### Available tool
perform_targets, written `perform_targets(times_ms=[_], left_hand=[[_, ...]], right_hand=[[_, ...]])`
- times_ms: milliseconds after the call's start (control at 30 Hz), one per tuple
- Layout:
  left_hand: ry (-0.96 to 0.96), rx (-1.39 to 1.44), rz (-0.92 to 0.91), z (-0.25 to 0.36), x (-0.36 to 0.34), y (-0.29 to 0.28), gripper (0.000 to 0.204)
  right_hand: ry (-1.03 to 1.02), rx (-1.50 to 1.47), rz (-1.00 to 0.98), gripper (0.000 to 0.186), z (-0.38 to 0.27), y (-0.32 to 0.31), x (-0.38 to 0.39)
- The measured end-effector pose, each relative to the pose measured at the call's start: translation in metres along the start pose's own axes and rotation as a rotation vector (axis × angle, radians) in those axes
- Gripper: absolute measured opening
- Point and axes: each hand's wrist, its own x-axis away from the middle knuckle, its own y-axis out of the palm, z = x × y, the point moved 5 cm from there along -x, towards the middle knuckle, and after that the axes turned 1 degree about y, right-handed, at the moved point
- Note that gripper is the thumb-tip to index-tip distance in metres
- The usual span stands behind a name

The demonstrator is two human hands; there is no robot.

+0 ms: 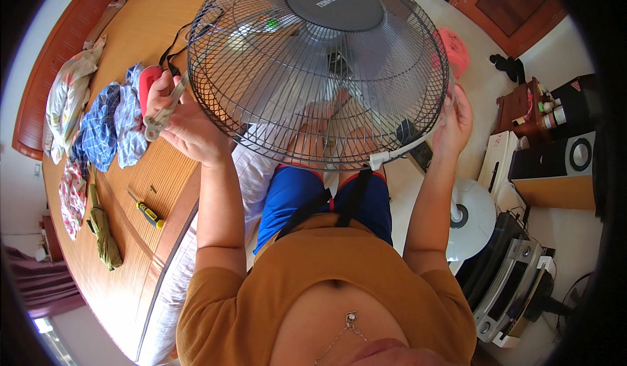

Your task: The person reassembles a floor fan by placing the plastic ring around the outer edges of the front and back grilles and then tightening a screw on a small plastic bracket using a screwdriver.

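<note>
A round wire fan guard (248, 114) with a dark centre cap (334, 3) is in front of me, clear blades inside it. My left hand (186, 124) is closed on a pale strip with a holed end (166, 114) at the guard's left rim. Just behind those fingers is a red object (149, 80). At the right rim, my right hand (456, 114) has its fingers curled around the guard's edge and pale band. A white clip (380, 158) sits low on the rim.
The bed (78, 248) at left holds clothes (111, 124), a folded umbrella (104, 235) and a screwdriver (147, 212). At right are a white fan base (477, 222), a speaker (542, 157), stacked electronics (509, 287) and a cabinet (513, 105). A pink object (452, 52) lies beyond the guard.
</note>
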Motion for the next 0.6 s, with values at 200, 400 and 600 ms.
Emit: perform_targets(times_ms=[200,400,600], left_hand=[[-0.019,0.056,0.026,-0.004,-0.01,-0.007,0.037],[-0.07,0.059,0.077,-0.019,-0.036,-0.019,0.037],[-0.188,0.043,0.13,-0.068,-0.065,-0.033,0.033]], right_hand=[[0.033,-0.115,0.146,0.026,-0.01,0.018,-0.005],[0.011,-0.025,0.216,0.018,-0.009,0.017,-0.026],[-0.014,0.019,0.261,0.017,-0.001,-0.002,-0.064]])
